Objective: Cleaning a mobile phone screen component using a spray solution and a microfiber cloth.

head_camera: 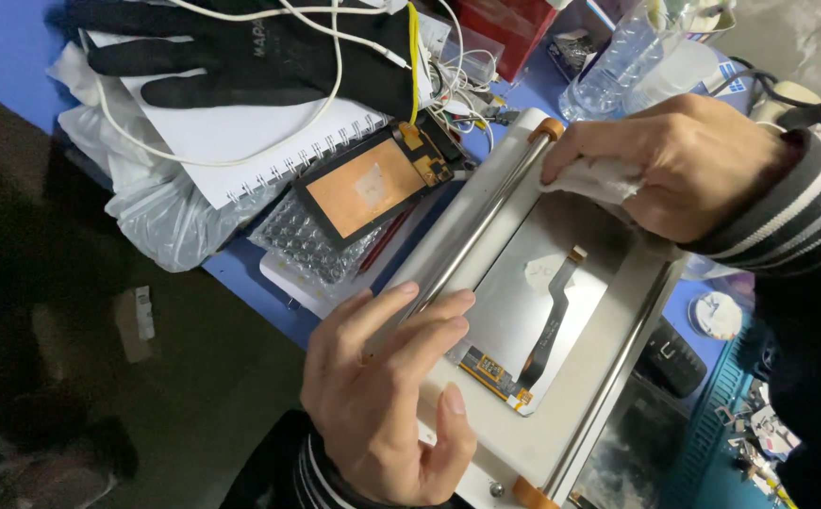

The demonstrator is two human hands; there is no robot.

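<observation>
Left hand [387,386]: enters from lower edge, palm down, fingers spread flat and extended toward upper right, thumb out to the side; it grips nothing, fingertips pressing on the lower-left corner of the screen panel [547,311] and across the steel rail [472,231] beside it. Right hand [679,170]: enters from right in a striped sleeve, knuckles up, fingers curled down and closed on a white wipe [594,179], pressed at the panel's upper edge. Panel lies face-down w/ silver back up, flat on the white platform [509,443] of the fixture, between the two rails; an orange-black flex cable [556,316] runs diagonally across its back. Panel sits between the hands, touching both. Second screen assy w/ copper-coloured back [373,184] rests on bubble wrap [311,245], upper left, apart from both hands. Black glove [250,52] on spiral notebook [240,132] further back; clear bottle [613,66] near top, prob. plastic, partly cut off
</observation>
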